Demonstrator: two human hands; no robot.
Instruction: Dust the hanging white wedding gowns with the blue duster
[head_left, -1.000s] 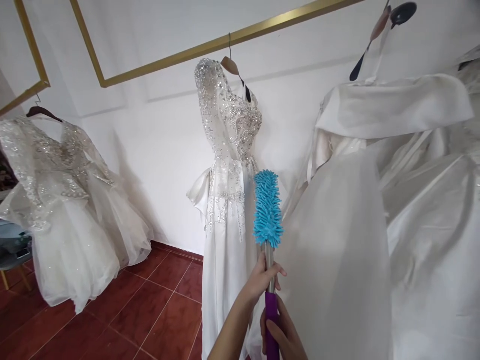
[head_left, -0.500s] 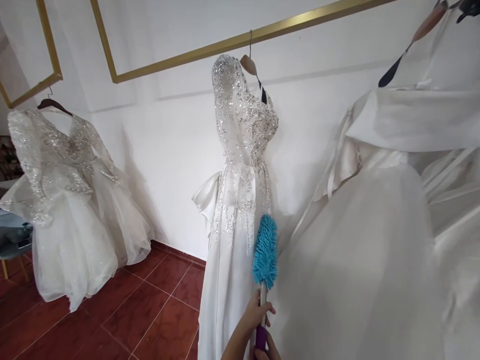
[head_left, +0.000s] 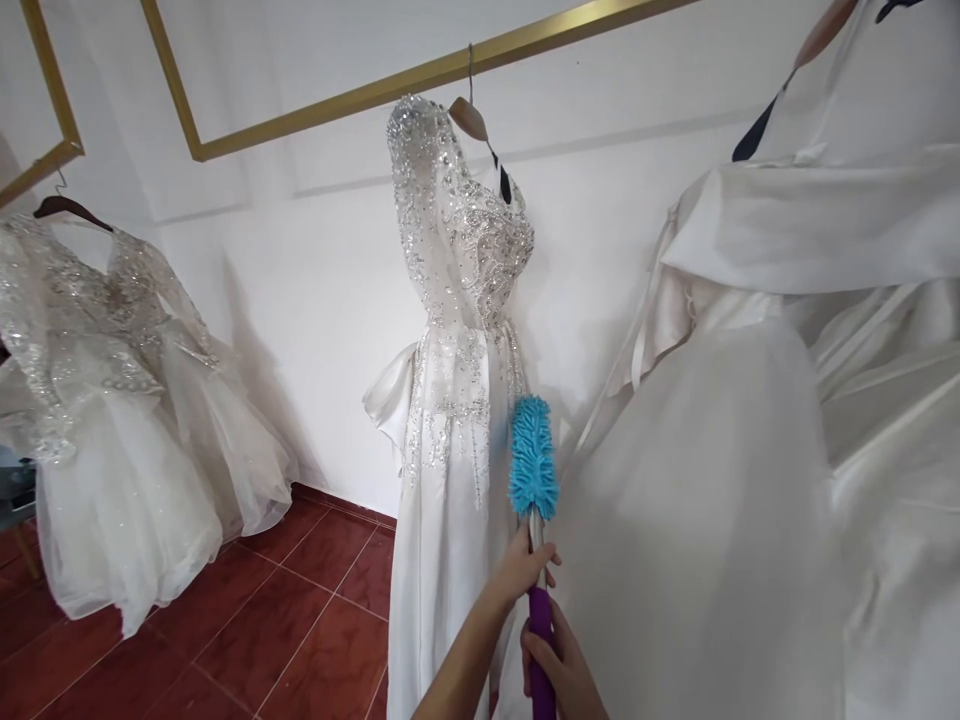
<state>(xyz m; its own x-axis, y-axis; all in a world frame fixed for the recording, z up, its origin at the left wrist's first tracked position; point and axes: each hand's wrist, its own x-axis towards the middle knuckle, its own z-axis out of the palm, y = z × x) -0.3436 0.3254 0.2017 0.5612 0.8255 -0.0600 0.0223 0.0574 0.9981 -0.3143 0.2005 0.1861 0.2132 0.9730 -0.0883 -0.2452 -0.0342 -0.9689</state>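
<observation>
A duster (head_left: 533, 458) with a fluffy blue head, a metal shaft and a purple handle is held upright in both hands. My left hand (head_left: 525, 565) grips the metal shaft just under the blue head. Lower down, my right hand (head_left: 559, 655) is wrapped round the purple handle. Behind the duster hangs a white beaded dress (head_left: 450, 440) with a sparkling bodice and long sleeve. The blue head overlaps the right side of its skirt; whether the two touch, I cannot tell.
The beaded dress hangs by a hanger (head_left: 470, 118) from a gold rail (head_left: 360, 101). To the right is a full white gown (head_left: 697, 480), close to my hands. Another sparkling gown (head_left: 127, 450) hangs at the left. Red tiles (head_left: 300, 620) cover the floor.
The duster and both hands have risen in view, showing more of the purple handle and my right hand. The dresses and rail have shifted left as the camera turned.
</observation>
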